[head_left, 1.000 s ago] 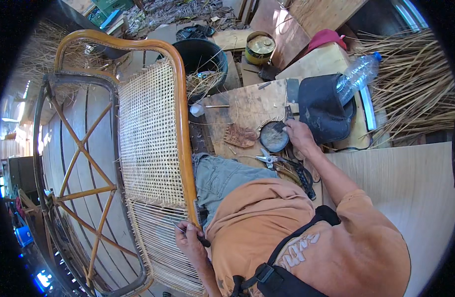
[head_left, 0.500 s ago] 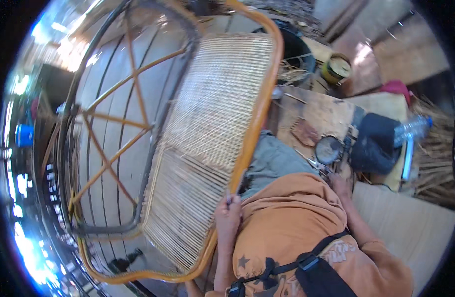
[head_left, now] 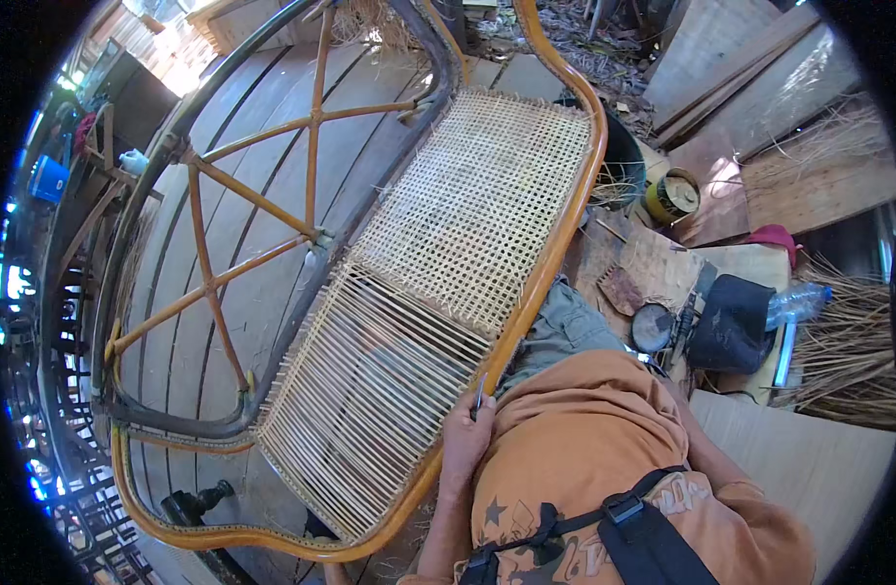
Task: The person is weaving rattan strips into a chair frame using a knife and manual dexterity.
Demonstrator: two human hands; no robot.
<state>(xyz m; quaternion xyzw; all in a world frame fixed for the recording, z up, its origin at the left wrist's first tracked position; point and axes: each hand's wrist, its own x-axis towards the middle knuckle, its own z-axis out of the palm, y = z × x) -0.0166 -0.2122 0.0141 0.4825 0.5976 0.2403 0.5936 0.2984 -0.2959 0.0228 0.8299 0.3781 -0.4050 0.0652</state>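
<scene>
A rattan chair frame (head_left: 555, 278) leans across my lap, its curved rim glossy orange-brown. Its panel has a finished open cane weave (head_left: 477, 185) in the upper part. Below that, pale parallel cane strands (head_left: 370, 390) run across with gaps between them. At the rim's near side my left hand (head_left: 467, 429) is closed, thumb and finger pinching a small dark, shiny thing I cannot make out. Only the forearm (head_left: 706, 444) of my right arm shows beside my orange shirt; its fingers are hidden. Close to that side lie a round dark dish (head_left: 652, 327) and tools.
Dark frame bars with crossed rattan braces (head_left: 209, 283) stand over the slatted floor at left. On the right are a yellow-green tin (head_left: 672, 198), a black container (head_left: 731, 322), a clear plastic bottle (head_left: 799, 304) and a heap of cane strips (head_left: 848, 341).
The view has shifted, so the chair frame sits further right and clearer. My left hand stays at the rim. My right hand, partly seen by the tools before, is now hidden behind the shirt.
</scene>
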